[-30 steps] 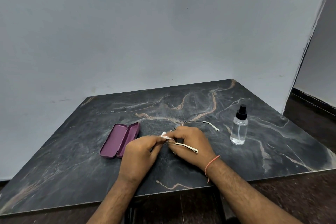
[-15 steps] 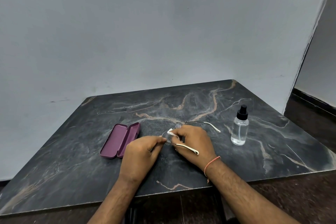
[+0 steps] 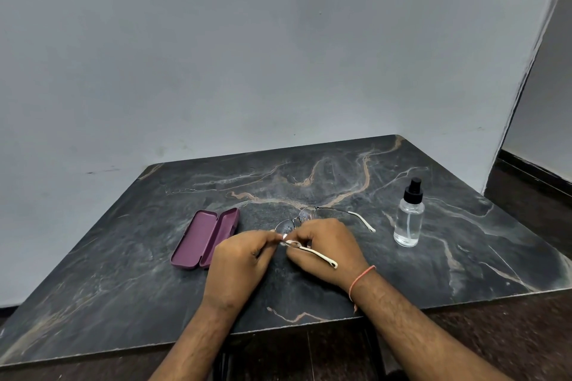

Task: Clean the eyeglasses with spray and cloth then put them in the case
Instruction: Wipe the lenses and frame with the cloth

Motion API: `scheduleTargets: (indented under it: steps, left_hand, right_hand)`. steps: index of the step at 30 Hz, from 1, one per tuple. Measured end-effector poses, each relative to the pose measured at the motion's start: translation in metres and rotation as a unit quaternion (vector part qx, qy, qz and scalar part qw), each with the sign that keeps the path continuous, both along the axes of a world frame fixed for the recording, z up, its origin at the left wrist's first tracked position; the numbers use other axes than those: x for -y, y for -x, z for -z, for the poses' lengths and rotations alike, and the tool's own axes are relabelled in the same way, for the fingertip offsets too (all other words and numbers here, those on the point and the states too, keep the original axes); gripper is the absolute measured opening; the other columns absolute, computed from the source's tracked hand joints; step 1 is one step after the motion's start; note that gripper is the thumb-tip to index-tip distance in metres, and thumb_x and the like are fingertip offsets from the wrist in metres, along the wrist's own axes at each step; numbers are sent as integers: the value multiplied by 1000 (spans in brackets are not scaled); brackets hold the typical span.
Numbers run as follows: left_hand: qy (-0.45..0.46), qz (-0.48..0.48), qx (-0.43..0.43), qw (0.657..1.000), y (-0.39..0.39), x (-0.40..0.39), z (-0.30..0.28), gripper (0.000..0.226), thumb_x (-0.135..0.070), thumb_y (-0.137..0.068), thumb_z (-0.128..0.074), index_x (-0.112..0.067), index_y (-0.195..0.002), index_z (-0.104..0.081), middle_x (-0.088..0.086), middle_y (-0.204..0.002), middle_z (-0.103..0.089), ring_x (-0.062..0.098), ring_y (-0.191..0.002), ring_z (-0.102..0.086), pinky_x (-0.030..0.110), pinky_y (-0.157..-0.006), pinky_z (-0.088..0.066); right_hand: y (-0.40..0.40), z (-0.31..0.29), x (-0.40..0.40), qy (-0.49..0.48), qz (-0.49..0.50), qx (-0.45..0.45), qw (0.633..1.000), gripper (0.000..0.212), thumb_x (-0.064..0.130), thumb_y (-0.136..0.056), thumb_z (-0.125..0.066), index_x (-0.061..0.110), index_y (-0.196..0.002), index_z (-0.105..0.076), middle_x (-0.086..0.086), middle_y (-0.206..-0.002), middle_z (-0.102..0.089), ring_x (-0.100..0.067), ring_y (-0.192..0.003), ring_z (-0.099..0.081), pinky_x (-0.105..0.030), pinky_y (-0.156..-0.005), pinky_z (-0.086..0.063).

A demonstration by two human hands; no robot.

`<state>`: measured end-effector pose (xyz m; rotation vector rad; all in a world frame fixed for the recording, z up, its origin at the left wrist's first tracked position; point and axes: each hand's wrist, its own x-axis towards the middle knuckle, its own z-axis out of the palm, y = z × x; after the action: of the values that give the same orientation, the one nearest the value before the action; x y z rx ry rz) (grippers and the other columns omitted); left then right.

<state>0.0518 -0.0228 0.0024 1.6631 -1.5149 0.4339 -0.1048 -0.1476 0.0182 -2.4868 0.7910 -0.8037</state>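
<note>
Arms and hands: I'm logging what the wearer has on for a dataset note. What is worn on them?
Both forearms are bare, with no sleeves in view. The left hand wears nothing. The right hand has a thin orange thread bracelet round its wrist, a loose end hanging down. No rings, watch or gloves show.

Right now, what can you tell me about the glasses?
The glasses have a thin metal frame, clear lenses and pale tips on their opened-out arms. Both hands hold them just above the dark table, between the open purple case and the spray bottle. The left hand pinches one end; the right hand holds a bit of white cloth by one lens. One arm lies across the right hand.
</note>
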Motion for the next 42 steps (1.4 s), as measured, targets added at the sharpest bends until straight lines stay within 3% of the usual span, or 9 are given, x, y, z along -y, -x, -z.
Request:
scheduleTargets:
  steps: [5,9,13,17,22,28,34,39,42]
  left_hand:
    - [5,3,-2,1000,0,0,-1,20,-12,-85,-91,-23,-101,-87,-13,-100,-84,-1,-94,-76,4,-88,-53]
    - [-3,-5,-7,1000,1,0,-1,21,-9,-84,-92,-22,-100,-87,-13,-99,-84,0,-90,-77,9,-85,-55]
    - [-3,-4,-7,1000,2,-1,-3,21,-9,-84,-92,-22,-100,-87,-13,-99,-84,-1,-90,-77,8,-85,-55]
    - [-3,-4,-6,1000,3,-2,-4,22,-7,-84,-91,-21,-100,-87,-13,-99,-84,-1,-91,-78,14,-84,-58]
    - [-3,-6,-10,1000,2,0,-3,22,-7,-84,-91,-22,-101,-87,-14,-98,-84,-2,-89,-76,9,-83,-56]
    - [-2,-6,-14,1000,2,0,-2,24,-5,-83,-92,-22,-100,-87,-14,-99,-84,-1,-91,-77,12,-84,-57]
    - [0,-1,-8,1000,1,0,-1,20,-10,-86,-91,-22,-101,-87,-14,-100,-84,-2,-94,-76,7,-87,-54]
    - [-9,-3,-11,1000,0,1,0,22,-10,-86,-90,-23,-103,-86,-16,-100,-83,-3,-91,-76,11,-84,-56]
    - [-7,-2,-7,1000,-1,1,1,21,-11,-86,-90,-23,-102,-86,-16,-100,-83,-3,-91,-76,17,-83,-60]
  right_hand:
    - [-4,-1,4,29,24,-1,999,35,47,-98,-53,30,-105,-83,3,-88,-76,-15,-86,-70,-36,-79,-56]
    - [-1,0,1,18,13,-26,999,30,47,-83,-57,34,-96,-82,8,-84,-76,-11,-83,-71,-35,-73,-59]
    - [-3,-1,1,44,17,-10,999,42,56,-93,-45,40,-112,-80,7,-87,-74,-12,-86,-69,-34,-73,-56]
    - [-4,3,3,38,39,-24,998,37,50,-86,-50,30,-98,-80,8,-86,-76,-13,-85,-72,-34,-72,-58]
    - [-4,2,2,48,22,-15,998,43,54,-88,-43,39,-107,-79,8,-87,-74,-11,-85,-69,-33,-71,-55]
    - [-4,5,2,42,22,-19,999,35,50,-80,-52,36,-95,-80,10,-84,-75,-11,-83,-71,-30,-68,-53]
    - [-8,9,8,86,57,-11,995,28,44,-98,-52,26,-96,-73,4,-83,-68,-18,-84,-69,-37,-69,-54]
    - [-4,5,5,36,1,37,999,31,51,-93,-52,45,-110,-77,12,-82,-73,-6,-84,-67,-20,-66,-47]
    - [-5,5,4,29,34,16,999,34,50,-87,-50,35,-98,-79,12,-87,-77,-7,-84,-70,-33,-72,-57]
